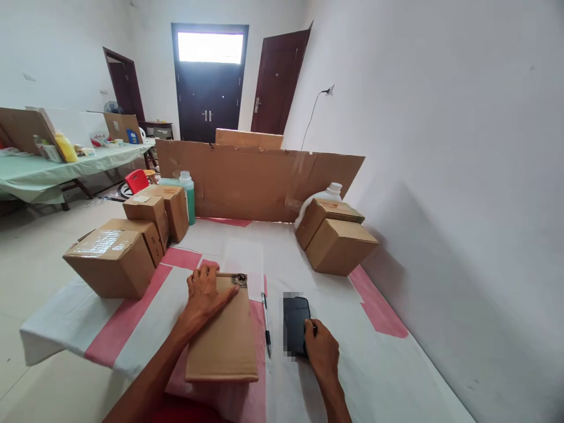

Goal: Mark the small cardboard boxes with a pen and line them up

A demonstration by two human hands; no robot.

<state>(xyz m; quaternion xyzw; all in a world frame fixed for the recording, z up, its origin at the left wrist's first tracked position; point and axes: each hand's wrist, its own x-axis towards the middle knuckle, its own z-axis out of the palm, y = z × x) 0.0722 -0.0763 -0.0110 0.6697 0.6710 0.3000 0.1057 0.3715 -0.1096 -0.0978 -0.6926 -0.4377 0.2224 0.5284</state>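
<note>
Taking the carton (225, 346) nearest the person as the clock's centre, it lies flat on the tabletop (240, 247), which bears a white cloth with pink bands; the left hand (209, 292) rests on that carton at 11 o'clock, fingers apart and reaching over its left edge, thumb laid across the top face towards a dark marking (240, 280) at the far end; the right hand (321, 345), at 3 o'clock, is clamped on the near side of a dark flat object (295, 323), part of which is blurred by pixels, so I cannot tell what it is; a pen (267, 326) lies lengthwise at 3 o'clock, between the carton and the dark flat object, touching neither.

At 10 o'clock sits a taped carton (106, 261), with three more cartons (177, 212) beyond it towards 11; a green bottle (190, 200) stands just beside the farthest; at 12 a cardboard panel (251, 185) crosses the far edge; at 2 o'clock two tilted-looking cartons (342, 247) touch, a white jug (326, 194) partly hidden behind them.
</note>
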